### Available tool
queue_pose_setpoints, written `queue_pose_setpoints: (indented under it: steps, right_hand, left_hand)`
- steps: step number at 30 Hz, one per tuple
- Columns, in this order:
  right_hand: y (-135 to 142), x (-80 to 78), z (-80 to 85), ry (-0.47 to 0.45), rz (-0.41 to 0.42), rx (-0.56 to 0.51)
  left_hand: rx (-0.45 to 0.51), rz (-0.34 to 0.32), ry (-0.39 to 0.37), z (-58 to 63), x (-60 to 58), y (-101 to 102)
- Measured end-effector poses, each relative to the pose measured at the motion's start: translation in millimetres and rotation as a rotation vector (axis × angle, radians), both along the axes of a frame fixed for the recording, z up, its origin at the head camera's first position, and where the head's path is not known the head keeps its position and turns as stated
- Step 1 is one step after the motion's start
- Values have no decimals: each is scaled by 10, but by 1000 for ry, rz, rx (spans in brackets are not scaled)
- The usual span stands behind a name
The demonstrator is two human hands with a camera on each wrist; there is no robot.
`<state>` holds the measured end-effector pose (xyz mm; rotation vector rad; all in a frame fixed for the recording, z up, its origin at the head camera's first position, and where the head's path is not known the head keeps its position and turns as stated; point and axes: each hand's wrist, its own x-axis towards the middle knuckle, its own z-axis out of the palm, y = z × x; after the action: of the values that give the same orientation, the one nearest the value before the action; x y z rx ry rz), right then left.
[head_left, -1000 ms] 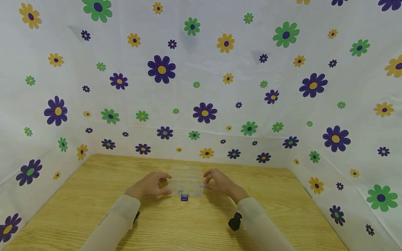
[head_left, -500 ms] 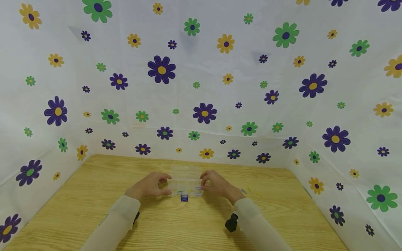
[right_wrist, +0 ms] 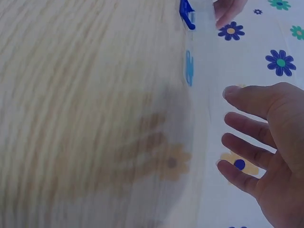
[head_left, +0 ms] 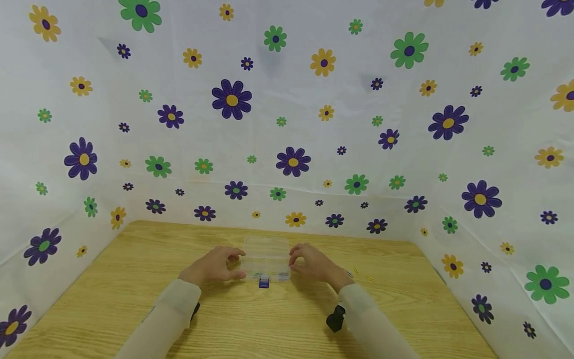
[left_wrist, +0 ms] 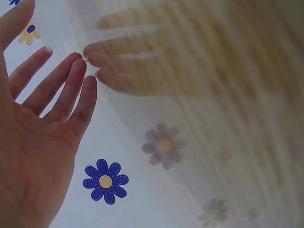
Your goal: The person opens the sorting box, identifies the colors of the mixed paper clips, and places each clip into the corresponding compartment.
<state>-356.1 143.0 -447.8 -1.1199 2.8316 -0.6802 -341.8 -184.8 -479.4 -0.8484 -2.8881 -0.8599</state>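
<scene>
A clear plastic box [head_left: 251, 264] stands on the table with its see-through lid [head_left: 265, 247] raised at the back and a blue latch [head_left: 264, 283] at the front. Inside, green paper clips [head_left: 257, 274] lie at the left, yellow clips [head_left: 272, 273] near the middle and blue paper clips [head_left: 283, 274] at the right. My left hand [head_left: 218, 264] is at the box's left side, thumb and fingers spread and relaxed. Just off the right side, my right hand [head_left: 313, 262] has nothing between its fingers; the right wrist view shows this hand [right_wrist: 270, 137] with fingers apart.
To the right of my right wrist, two yellow paper clips, one farther back [head_left: 356, 269], lie loose on the wooden table [head_left: 215, 324]. A blue clip [head_left: 350, 273] shows partly beside my forearm. Flower-patterned white cloth [head_left: 264, 134] surrounds the table at the back and sides.
My right hand has carried a blue paper clip left over the box's right compartment, let it go there, and drawn back slightly to the right. The left hand has stayed in place.
</scene>
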Motion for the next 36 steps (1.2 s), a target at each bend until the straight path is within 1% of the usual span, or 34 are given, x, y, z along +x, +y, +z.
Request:
queue_pose_setpoints:
  steps: [4,6,10,13,18,24,29,36]
  right_hand:
    - [176,-18,33,15,35,-42]
    - [273,-29,39,22,39,-59]
    - [465,-42,55,17,16,-80]
    - [606,-33,88,8,-14,-87]
    - [824,-7,134,-12,-71,-95]
    - [1036,5,121,-25,-122,-81]
    - [1180,10,86,-39,-127,-63]
    - [1276,44,71,-54,-115,-46]
  left_hand:
    - [3,15,-12,-16,-8,-4]
    - [-5,18,-7,-17,-7,-6]
    - [-11,26,-15,-18,-3,-12]
    - [0,28,-31,-17,1,-14]
    - [8,20,-34,-3,13,-10]
    - [3,19,-23,22,28,-6]
    - [0,12,-16,17,25,-7]
    - [6,13,-19,-2,12,-11]
